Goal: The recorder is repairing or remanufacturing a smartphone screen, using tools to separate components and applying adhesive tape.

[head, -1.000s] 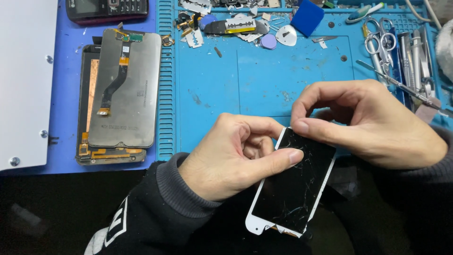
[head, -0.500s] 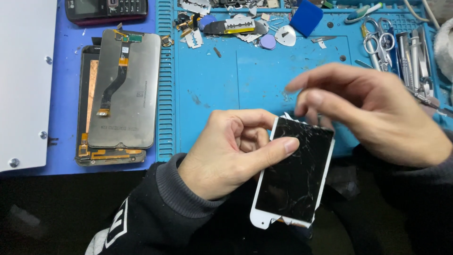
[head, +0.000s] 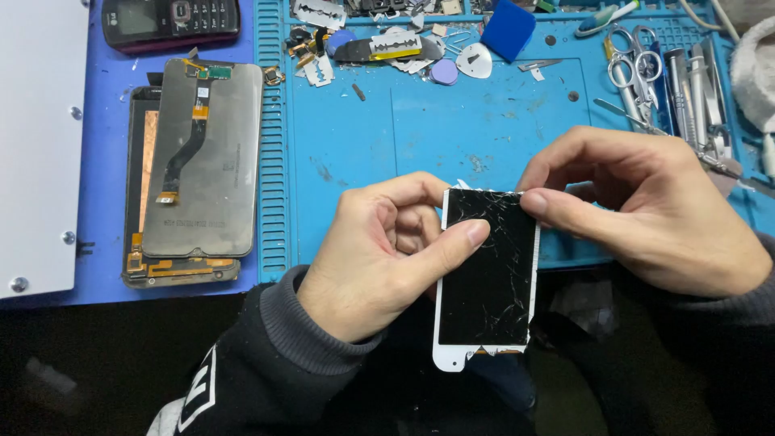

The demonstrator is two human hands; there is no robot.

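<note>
A cracked phone screen panel [head: 488, 278], black glass with a white border, hangs upright over the near edge of the blue work mat [head: 420, 145]. My left hand [head: 379, 250] grips its left edge, thumb lying across the glass. My right hand [head: 646, 210] pinches the panel's top right corner between thumb and forefinger. The broken top edge of the glass looks jagged.
A detached grey display with a flex cable [head: 202, 161] lies on a phone frame at the left. An old keypad phone [head: 169, 20] sits at the top left. Razor blades [head: 319, 12], picks, scissors [head: 634, 69] and tweezers line the mat's far and right sides. A white plate [head: 36, 145] is far left.
The panel has turned from tilted to upright and moved slightly right. My right hand has come down from hovering above it and now pinches its top right corner.
</note>
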